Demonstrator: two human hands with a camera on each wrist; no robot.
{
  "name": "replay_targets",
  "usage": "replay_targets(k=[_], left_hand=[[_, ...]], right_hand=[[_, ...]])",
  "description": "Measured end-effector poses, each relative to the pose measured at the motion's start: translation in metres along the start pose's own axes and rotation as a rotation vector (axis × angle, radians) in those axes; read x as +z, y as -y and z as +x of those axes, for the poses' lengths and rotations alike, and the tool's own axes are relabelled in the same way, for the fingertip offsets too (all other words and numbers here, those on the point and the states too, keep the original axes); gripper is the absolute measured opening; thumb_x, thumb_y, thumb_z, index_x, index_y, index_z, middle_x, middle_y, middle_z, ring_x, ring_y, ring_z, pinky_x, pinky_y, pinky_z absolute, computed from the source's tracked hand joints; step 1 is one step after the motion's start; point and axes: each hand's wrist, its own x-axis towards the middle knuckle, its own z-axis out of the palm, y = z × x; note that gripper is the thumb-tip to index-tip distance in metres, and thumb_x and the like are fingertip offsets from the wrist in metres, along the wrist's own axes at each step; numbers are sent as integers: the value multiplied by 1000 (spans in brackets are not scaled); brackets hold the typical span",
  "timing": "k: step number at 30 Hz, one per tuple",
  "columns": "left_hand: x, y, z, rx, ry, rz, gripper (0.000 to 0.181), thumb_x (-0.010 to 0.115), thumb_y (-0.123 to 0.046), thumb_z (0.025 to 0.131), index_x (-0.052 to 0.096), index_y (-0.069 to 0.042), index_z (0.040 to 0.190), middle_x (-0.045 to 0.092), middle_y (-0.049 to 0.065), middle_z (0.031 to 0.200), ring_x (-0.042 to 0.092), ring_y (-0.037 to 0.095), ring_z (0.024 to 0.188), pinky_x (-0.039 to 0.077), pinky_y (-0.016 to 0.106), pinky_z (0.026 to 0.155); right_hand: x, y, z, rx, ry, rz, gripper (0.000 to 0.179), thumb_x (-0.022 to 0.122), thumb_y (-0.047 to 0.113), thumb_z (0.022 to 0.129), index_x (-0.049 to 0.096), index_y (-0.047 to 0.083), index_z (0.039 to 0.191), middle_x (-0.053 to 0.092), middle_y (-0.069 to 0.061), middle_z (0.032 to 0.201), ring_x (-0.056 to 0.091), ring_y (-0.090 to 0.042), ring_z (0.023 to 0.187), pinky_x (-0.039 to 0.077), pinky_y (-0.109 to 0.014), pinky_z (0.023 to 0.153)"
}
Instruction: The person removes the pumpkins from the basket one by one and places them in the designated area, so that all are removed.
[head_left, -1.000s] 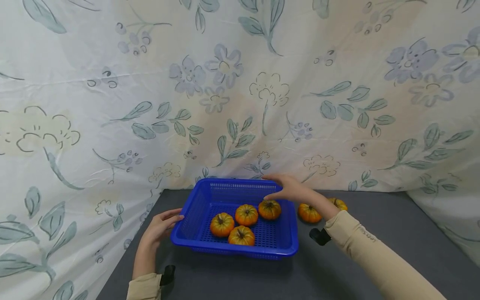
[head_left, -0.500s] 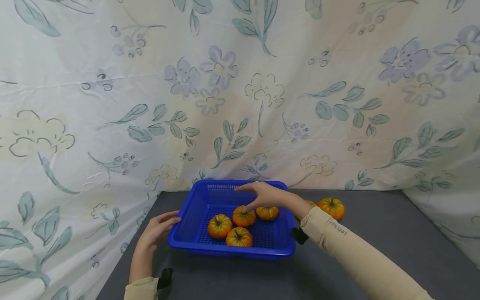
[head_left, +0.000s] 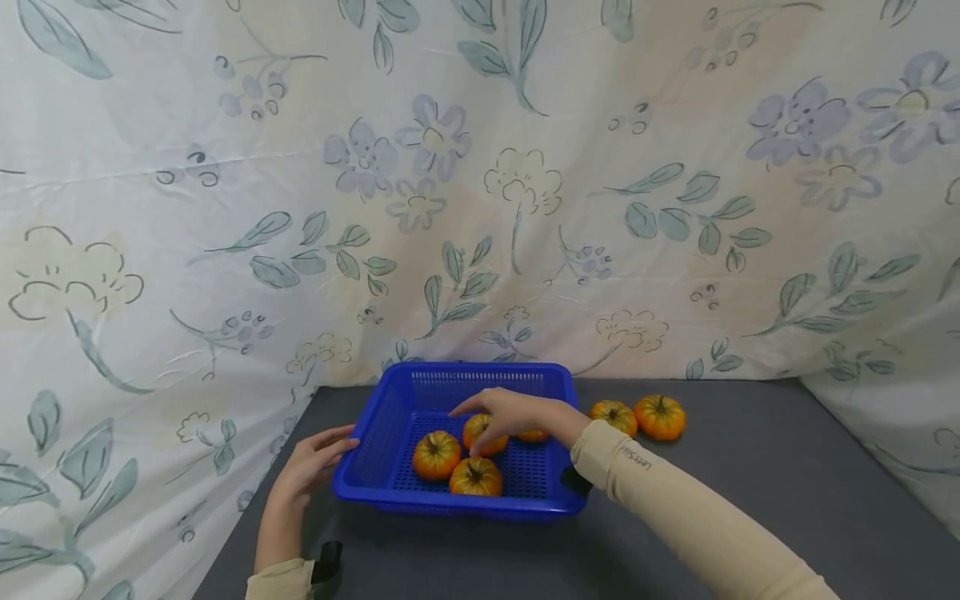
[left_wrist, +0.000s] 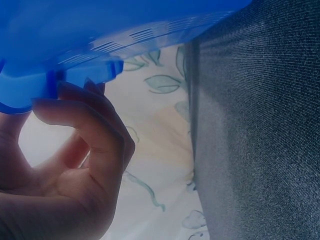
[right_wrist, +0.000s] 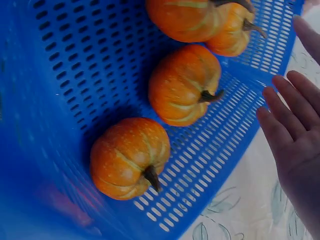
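A blue plastic basket (head_left: pixel 397 501) with slotted walls holds several small orange pumpkins, among them one at the left (head_left: pixel 436 456) and a front pumpkin (head_left: pixel 476 479). My left hand (head_left: pixel 309 468) grips the basket's left rim; in the left wrist view its curled fingers (left_wrist: pixel 75 117) meet the rim. Over the pumpkins hovers my right hand (head_left: pixel 513 414), fingers spread and thumb apart, partly covering two rear pumpkins. The right wrist view has that hand (right_wrist: pixel 297 112) beside the basket wall with nothing in its grasp, and a pumpkin (right_wrist: pixel 130 159) nearest the camera.
Two more pumpkins, one (head_left: pixel 613 416) close to the basket and another (head_left: pixel 660 417) farther right, stand on the dark grey tabletop (head_left: pixel 720 467). A floral cloth (head_left: pixel 480 208) hangs behind and along the sides.
My right hand has moved left and lower, from the basket's rear right pumpkin across to the middle ones. My left hand stays at the rim, and the view has shifted slightly.
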Motion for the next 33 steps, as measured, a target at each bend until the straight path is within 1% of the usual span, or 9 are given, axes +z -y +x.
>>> replay_targets(k=[5,9,14,16,20,23,28,33], left_hand=[[0,0,0,-2,-6,5,63,69,-33,91,48,-2,141,62,14,131,67,15,100,57,37,82],[0,1,1,-5,-9,2,63,69,-33,91,48,-2,141,63,13,130,68,15,99,57,37,82],[0,0,1,-10,-11,-6,63,69,-32,90,48,-2,141,64,12,128,68,15,98,58,37,81],[0,1,1,-11,-11,-7,63,69,-32,90,48,-2,141,64,12,127,68,15,98,58,36,81],[0,1,1,-13,-9,-11,63,69,-32,90,48,-2,141,65,10,126,68,14,97,58,36,80],[0,1,1,-16,-8,-15,62,69,-32,91,48,-2,141,65,9,125,67,13,96,58,35,80],[0,1,2,-15,-7,-14,63,69,-32,91,48,-2,142,65,9,125,68,13,96,58,35,80],[0,1,3,-18,-7,-22,62,69,-32,91,48,-2,142,65,9,125,68,14,96,58,35,79]], right_hand=[[7,-4,5,24,77,17,58,76,21,85,56,15,139,54,-2,145,45,-22,138,39,-42,112],[8,-5,5,51,137,64,57,77,21,85,57,13,138,55,-2,143,47,-22,137,39,-42,112],[9,-9,8,51,210,90,58,76,19,85,55,10,139,54,-5,144,47,-23,137,40,-40,112],[10,-11,8,58,224,96,58,76,19,85,54,10,139,54,-6,144,47,-22,137,40,-39,112],[10,-14,9,91,227,95,58,77,19,84,55,11,137,56,-4,141,50,-21,133,41,-37,110],[10,-15,8,122,232,130,58,78,17,83,56,10,137,56,-5,140,51,-22,131,41,-38,110],[12,-17,8,149,263,186,58,77,12,84,55,10,137,53,-6,144,47,-23,136,39,-40,112],[14,-19,9,156,283,147,57,76,12,84,56,11,137,53,-3,144,46,-22,136,40,-40,111]])
